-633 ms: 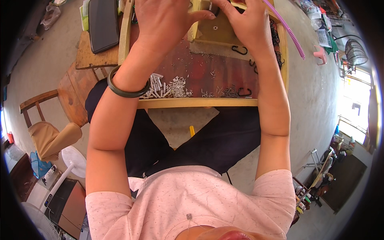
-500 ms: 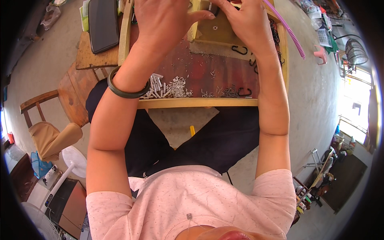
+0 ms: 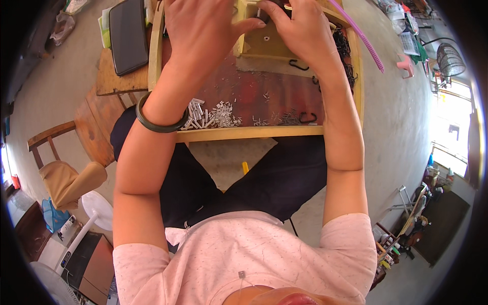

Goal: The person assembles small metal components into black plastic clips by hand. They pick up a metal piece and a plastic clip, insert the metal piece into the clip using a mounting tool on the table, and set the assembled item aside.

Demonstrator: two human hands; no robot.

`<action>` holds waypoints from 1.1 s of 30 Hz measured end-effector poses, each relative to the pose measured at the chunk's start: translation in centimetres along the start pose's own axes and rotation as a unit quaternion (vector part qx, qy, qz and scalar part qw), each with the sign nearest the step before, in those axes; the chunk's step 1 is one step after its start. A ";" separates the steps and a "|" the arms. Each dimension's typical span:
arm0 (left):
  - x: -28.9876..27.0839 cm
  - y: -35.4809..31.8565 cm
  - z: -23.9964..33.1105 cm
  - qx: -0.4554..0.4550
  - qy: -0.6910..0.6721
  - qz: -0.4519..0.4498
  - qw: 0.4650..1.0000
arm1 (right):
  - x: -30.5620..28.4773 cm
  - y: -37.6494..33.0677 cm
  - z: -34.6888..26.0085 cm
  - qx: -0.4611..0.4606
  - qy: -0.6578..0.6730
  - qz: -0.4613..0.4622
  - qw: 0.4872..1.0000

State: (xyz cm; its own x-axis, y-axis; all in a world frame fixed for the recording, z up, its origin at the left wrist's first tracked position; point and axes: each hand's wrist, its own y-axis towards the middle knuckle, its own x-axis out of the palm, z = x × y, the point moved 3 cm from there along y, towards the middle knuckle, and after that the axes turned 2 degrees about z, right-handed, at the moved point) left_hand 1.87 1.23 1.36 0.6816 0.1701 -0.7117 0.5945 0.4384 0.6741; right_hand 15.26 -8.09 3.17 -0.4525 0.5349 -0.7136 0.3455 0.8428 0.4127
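My left hand [image 3: 201, 33] reaches to the top edge of the view. Its thumb is stretched out to the right, and its other fingertips are cut off. Opposite it, my right hand [image 3: 307, 33] is bent inward, its thumb curled beside a small dark piece [image 3: 261, 13] that I cannot make out. Both hands are over a yellowish wooden box-like fixture [image 3: 269, 44], which has a small round fitting on its face. Near my right wrist lies a black hook-shaped clip [image 3: 299, 65], with more black clips [image 3: 341, 43] along the tray's right side.
The wooden tray [image 3: 244, 134] has a reddish base. Silvery short tubes [image 3: 218, 116] and small dark pins [image 3: 290, 118] lie along its near edge. A black phone-like slab [image 3: 128, 38] rests at left on a wooden surface [image 3: 114, 79]. A purple ribbed strip [image 3: 363, 38] hangs at right.
The whole view has shifted slightly, with the tray lower and a little to the left. Both hands stay close together at the fixture, and the right thumb sits slightly more bent.
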 end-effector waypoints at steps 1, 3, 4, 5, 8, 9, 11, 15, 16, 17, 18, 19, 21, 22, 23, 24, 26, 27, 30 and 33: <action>-0.1 -0.1 0.3 0.005 -0.001 0.001 1.000 | -0.1 0.1 0.2 0.024 0.038 -0.006 0.999; -0.7 -0.2 0.9 0.037 0.024 0.039 0.998 | -0.3 0.5 0.6 -0.039 0.064 0.085 0.994; -1.0 -0.2 1.2 0.049 0.033 0.053 0.997 | -0.7 0.5 0.6 -0.101 0.087 0.170 0.976; -1.4 -0.3 1.4 0.038 0.032 0.033 0.998 | -0.8 0.2 0.4 -0.102 0.090 0.174 0.975; 1.6 -0.7 0.2 0.025 0.063 0.119 0.991 | -0.8 -0.7 -0.8 -0.162 -0.032 0.169 0.972; 1.7 -0.7 0.3 0.026 0.074 0.171 0.982 | -0.4 -0.9 -0.4 -0.118 -0.103 0.126 0.980; 1.0 -0.7 0.8 0.033 0.038 0.186 0.981 | 0.3 -1.4 0.5 -0.027 -0.241 0.034 0.970; 0.6 -1.2 0.8 0.013 -0.124 0.053 0.991 | -1.9 -2.2 0.1 0.088 -0.021 -0.026 0.996; 0.3 -1.3 0.5 0.013 -0.123 0.054 0.991 | -2.3 -2.1 -0.4 0.087 -0.021 -0.026 0.996; 0.4 -1.3 0.2 0.014 -0.207 -0.001 0.978 | -2.7 -2.2 -0.8 0.086 0.073 -0.037 0.993; 0.5 -1.4 -0.1 0.015 -0.290 -0.057 0.955 | -3.1 -2.3 -1.1 0.084 0.167 -0.048 0.981; 0.2 -1.5 -0.4 0.016 -0.292 -0.058 0.955 | -3.6 -2.4 -1.3 0.086 0.166 -0.048 0.981; -0.5 -1.8 -1.9 -0.084 -0.325 -0.065 0.940 | -4.4 -2.5 -1.7 0.125 0.176 -0.029 0.976; -1.1 -2.0 -3.4 -0.108 -0.309 -0.104 0.939 | -5.2 -2.2 -2.4 0.144 0.132 0.001 0.981; -1.4 -2.0 -4.6 -0.109 -0.309 -0.104 0.939 | -5.3 -2.6 -1.8 0.144 0.132 -0.001 0.981; -1.2 -2.0 -6.0 -0.155 -0.275 -0.134 0.939 | -5.3 -3.2 -0.8 0.117 0.106 -0.015 0.987; -1.1 -1.7 -7.1 -0.167 -0.170 -0.109 0.965 | -4.3 -4.5 -0.4 0.064 0.052 -0.018 0.996; -1.1 -1.6 -6.9 -0.169 -0.167 -0.109 0.965 | -3.7 -5.2 -0.9 0.064 0.054 -0.019 0.996; -2.2 -1.3 -6.5 -0.160 -0.200 -0.023 0.966 | -0.4 -7.1 -3.1 -0.064 0.000 -0.110 0.992; -2.9 -1.9 -5.1 -0.191 -0.243 -0.013 0.951 | 3.1 -8.5 -3.7 -0.119 0.007 -0.178 0.977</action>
State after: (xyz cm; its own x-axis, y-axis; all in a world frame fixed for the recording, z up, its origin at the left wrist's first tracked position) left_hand -3.41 4.46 1.14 0.8404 -0.2335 -0.4890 0.4795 0.7409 0.4702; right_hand 7.85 -13.37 -0.46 -0.5201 0.2050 -0.8291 -0.0363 0.9646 0.2612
